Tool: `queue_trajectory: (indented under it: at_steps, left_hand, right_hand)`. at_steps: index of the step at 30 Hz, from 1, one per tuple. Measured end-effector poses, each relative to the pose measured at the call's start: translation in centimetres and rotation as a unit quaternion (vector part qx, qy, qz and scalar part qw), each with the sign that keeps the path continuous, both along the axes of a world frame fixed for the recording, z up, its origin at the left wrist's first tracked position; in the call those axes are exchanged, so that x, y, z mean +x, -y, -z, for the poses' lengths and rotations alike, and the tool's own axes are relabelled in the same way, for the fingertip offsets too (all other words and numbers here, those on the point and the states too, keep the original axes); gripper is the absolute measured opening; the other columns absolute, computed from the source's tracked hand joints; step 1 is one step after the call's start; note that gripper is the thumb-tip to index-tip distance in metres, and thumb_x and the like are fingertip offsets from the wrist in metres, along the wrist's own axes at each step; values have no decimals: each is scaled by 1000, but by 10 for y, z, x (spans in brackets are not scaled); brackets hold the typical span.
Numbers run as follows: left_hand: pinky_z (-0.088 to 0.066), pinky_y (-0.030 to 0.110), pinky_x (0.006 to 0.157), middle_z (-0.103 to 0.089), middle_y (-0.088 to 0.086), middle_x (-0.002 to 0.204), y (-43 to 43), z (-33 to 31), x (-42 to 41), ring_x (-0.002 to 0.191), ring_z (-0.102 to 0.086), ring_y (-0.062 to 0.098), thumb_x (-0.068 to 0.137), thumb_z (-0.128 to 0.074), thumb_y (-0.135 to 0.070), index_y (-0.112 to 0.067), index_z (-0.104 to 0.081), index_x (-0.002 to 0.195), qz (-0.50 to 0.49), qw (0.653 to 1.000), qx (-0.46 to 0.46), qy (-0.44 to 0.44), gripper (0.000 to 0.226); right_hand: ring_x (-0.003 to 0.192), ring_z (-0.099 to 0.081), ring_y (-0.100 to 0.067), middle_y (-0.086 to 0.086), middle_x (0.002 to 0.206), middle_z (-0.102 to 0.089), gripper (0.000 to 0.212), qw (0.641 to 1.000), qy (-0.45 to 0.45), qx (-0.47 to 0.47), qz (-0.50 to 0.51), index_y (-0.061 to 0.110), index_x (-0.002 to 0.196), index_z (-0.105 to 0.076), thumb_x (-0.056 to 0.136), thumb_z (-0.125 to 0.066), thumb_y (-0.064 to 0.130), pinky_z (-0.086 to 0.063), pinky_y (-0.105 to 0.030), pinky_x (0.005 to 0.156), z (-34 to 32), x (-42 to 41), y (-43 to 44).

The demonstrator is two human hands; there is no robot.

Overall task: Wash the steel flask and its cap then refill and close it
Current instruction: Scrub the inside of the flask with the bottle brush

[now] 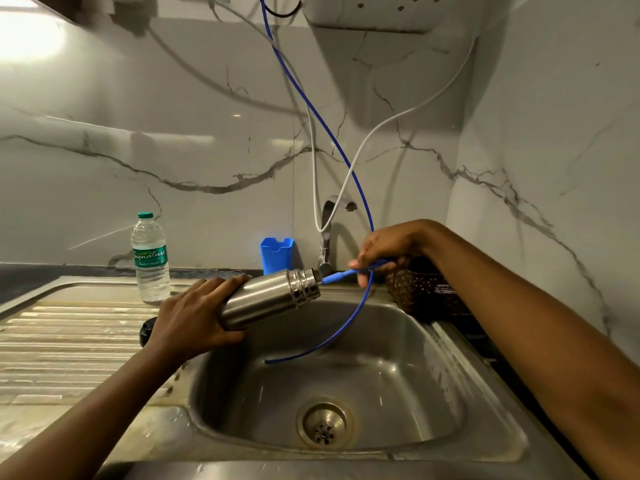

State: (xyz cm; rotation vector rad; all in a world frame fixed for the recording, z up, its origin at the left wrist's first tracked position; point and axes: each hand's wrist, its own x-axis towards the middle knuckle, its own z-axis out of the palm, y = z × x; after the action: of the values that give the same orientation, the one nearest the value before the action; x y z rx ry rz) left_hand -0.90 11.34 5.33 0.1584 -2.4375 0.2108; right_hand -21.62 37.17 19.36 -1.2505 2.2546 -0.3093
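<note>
A water bottle [151,258] stands far left. The left hand [194,313] wraps round the steel flask [266,296], tipped on its side above the sink [433,358]. The right hand [384,249] pinches a blue tube [341,274], its tip right by the flask's mouth.

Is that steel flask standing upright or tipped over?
Tipped: the left hand holds the steel flask nearly sideways over the sink, open mouth facing the blue tube.

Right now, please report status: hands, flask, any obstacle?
Left hand grips steel flask, tilted over sink. Right hand holds blue tube at its mouth. Nothing in the way.
</note>
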Motion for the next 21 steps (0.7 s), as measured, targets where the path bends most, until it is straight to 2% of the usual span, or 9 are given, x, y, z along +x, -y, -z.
queue_trajectory:
  at_steps: [2,5,7,9,12,15,18,19,21]
  left_hand:
    - [-34,23,55,-67,0,100,4,1,0,80,-66,24,57,-47,-73,-30,-45,134,-9,1000,19,10,88]
    - [-37,27,63,-64,-1,117,3,2,-1,96,-62,23,51,-44,-79,-35,-39,141,-19,995,96,19,100]
    - [-37,28,65,-64,-1,120,1,3,-2,99,-62,22,49,-43,-80,-36,-38,142,-13,994,110,18,103]
    - [-37,26,61,-66,-1,112,1,3,-2,91,-64,22,51,-46,-79,-33,-42,140,-1,996,88,3,100]
    - [-39,24,53,-67,1,101,-1,2,-1,80,-66,24,57,-50,-72,-28,-47,132,4,999,33,-4,88]
    - [-45,27,52,-67,2,99,-1,0,0,79,-66,24,58,-49,-72,-27,-47,131,-6,1000,12,-5,85]
    - [-45,29,56,-68,3,105,5,0,0,83,-66,26,57,-47,-76,-28,-46,135,-20,999,41,4,92]
    - [-46,30,59,-67,2,110,5,-2,1,87,-66,26,55,-46,-78,-30,-45,137,-22,998,64,2,94]
    - [-47,31,65,-65,-2,117,1,-4,1,95,-64,24,52,-45,-80,-37,-40,140,-14,995,96,-1,98]
  right_hand:
    - [50,-48,-6,7,59,-59,24,993,-110,-48,-11,16,94,-67,87,-60,38,-38,-18,51,2,4,1]
    - [77,-56,-6,12,83,-62,18,928,-325,-178,-49,25,93,-67,79,-71,35,-45,-23,69,5,6,-8]
    - [78,-59,-13,6,84,-66,19,901,-367,-220,-65,20,96,-72,80,-70,32,-45,-26,70,7,5,-14]
    - [68,-59,-17,4,72,-67,18,924,-311,-211,-68,17,95,-73,84,-67,30,-43,-23,64,6,6,-14]
    - [42,-41,-12,5,48,-53,29,994,-76,-81,-23,8,91,-70,91,-55,33,-35,-17,45,-6,0,-13]
    - [37,-32,-7,4,44,-43,44,999,9,3,49,3,96,-68,92,-49,42,-29,-15,37,-6,-5,-9]
    - [60,-52,-11,2,68,-61,34,982,-172,-80,20,12,98,-67,86,-60,43,-38,-15,53,2,10,-5]
    - [71,-54,-10,3,81,-63,30,953,-281,-114,-16,16,99,-66,84,-63,42,-36,-15,58,4,12,-7]
    - [82,-54,-11,4,90,-61,25,854,-478,-185,-91,19,100,-67,83,-66,38,-28,-11,59,10,14,-12]
